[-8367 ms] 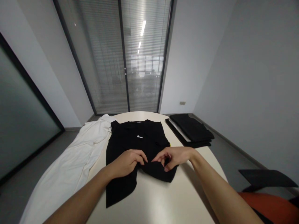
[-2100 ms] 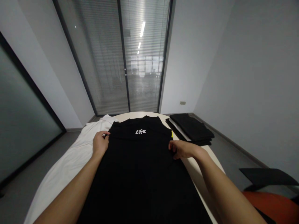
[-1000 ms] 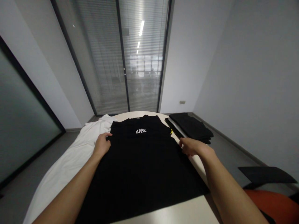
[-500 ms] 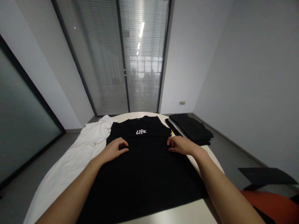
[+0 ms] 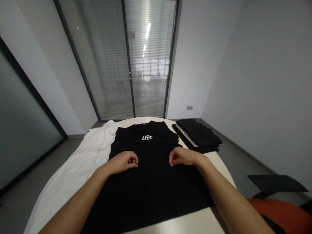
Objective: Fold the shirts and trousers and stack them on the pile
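A black shirt (image 5: 151, 191) with white lettering near its neck lies spread out flat on the table. My left hand (image 5: 124, 162) rests over the left part of the shirt, its fingers curled in towards the thumb. Over the right part, my right hand (image 5: 181, 156) is curled the same way, fingertips close to the thumb. Both hands are at the fabric, below the lettering; whether any cloth is pinched between the fingertips is too small to tell.
White cloth (image 5: 70, 169) covers the left side of the pale table (image 5: 195, 222). Folded dark clothes (image 5: 200, 131) are stacked at the back right, a lighter layer among them. An orange and black chair (image 5: 280, 211) stands at the lower right.
Both hands have moved nearer to me and slightly inward over the shirt. Their fingers have curled closer to the thumbs.
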Tool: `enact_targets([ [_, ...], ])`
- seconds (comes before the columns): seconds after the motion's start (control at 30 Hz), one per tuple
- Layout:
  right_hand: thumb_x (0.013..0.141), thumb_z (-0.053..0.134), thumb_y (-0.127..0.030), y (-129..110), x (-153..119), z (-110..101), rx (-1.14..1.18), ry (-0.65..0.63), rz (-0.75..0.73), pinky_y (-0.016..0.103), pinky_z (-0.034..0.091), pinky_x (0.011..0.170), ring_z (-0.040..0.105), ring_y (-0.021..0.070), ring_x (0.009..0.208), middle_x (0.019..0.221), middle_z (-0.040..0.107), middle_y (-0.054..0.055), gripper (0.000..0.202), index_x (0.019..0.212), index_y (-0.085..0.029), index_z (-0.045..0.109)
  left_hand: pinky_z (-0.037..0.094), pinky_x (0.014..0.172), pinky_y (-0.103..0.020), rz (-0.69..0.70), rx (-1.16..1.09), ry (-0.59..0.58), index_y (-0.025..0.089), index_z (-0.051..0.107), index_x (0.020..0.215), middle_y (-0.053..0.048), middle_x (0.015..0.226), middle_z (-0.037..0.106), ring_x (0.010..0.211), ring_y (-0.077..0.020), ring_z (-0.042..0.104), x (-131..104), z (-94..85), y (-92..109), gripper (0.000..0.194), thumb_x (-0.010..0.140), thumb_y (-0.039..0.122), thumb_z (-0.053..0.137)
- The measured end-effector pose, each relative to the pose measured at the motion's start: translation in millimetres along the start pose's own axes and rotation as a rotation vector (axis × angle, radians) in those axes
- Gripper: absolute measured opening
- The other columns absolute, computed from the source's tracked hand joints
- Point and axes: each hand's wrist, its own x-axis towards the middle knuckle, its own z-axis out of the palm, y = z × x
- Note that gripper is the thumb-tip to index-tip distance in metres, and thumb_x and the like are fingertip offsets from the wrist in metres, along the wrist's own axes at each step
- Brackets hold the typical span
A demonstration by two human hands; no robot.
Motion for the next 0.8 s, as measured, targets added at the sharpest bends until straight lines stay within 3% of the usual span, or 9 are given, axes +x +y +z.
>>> enact_targets([
  [0.37,0.075,0.073,-0.026,-3.1,-8.2,-7.0,-0.130,0.069,0.073,0.021,0.041,0.062,0.064,0.0151,0.069,0.078,0.073,0.002,0.018,0.090,-0.017,0.076,0.044,0.071,-0.024,-0.046,0.026,-0.098,0.020,0.074,0.092,-0.002,0.093,0.069,0.083,-0.0165,0.063,-11.7,-16.2,12.0,0.019,0.078,0.033,0.070],
  [0.53,0.077,0.072,-0.026,-0.2,-7.2,-10.1,-0.285,0.148,0.097,0.022,0.042,0.062,0.067,0.0168,0.072,0.080,0.075,0.003,0.020,0.096,-0.020,0.077,0.042,0.066,-0.023,-0.103,0.166,-0.105,0.021,0.075,0.086,-0.002,0.086,0.071,0.076,-0.0150,0.064,-15.3,-21.9,23.0,0.012,0.080,0.026,0.066],
  [0.67,0.078,0.068,-0.022,-12.1,-8.9,-8.8,-0.439,0.165,0.146,0.022,0.042,0.064,0.070,0.0187,0.081,0.088,0.076,0.004,0.018,0.094,-0.022,0.078,0.041,0.067,-0.023,-0.152,0.283,-0.087,0.024,0.075,0.083,-0.001,0.088,0.073,0.080,-0.0167,0.067,-18.8,-23.4,33.3,0.013,0.081,0.022,0.062],
  [0.8,0.081,0.058,-0.018,-27.3,-10.4,-4.9,-0.581,0.185,0.207,0.025,0.042,0.062,0.071,0.0241,0.083,0.089,0.076,0.011,0.020,0.087,-0.018,0.078,0.041,0.066,-0.025,-0.173,0.386,-0.094,0.025,0.073,0.081,0.000,0.087,0.074,0.081,-0.0191,0.069,-20.0,-21.8,40.3,0.017,0.083,0.021,0.056],
])
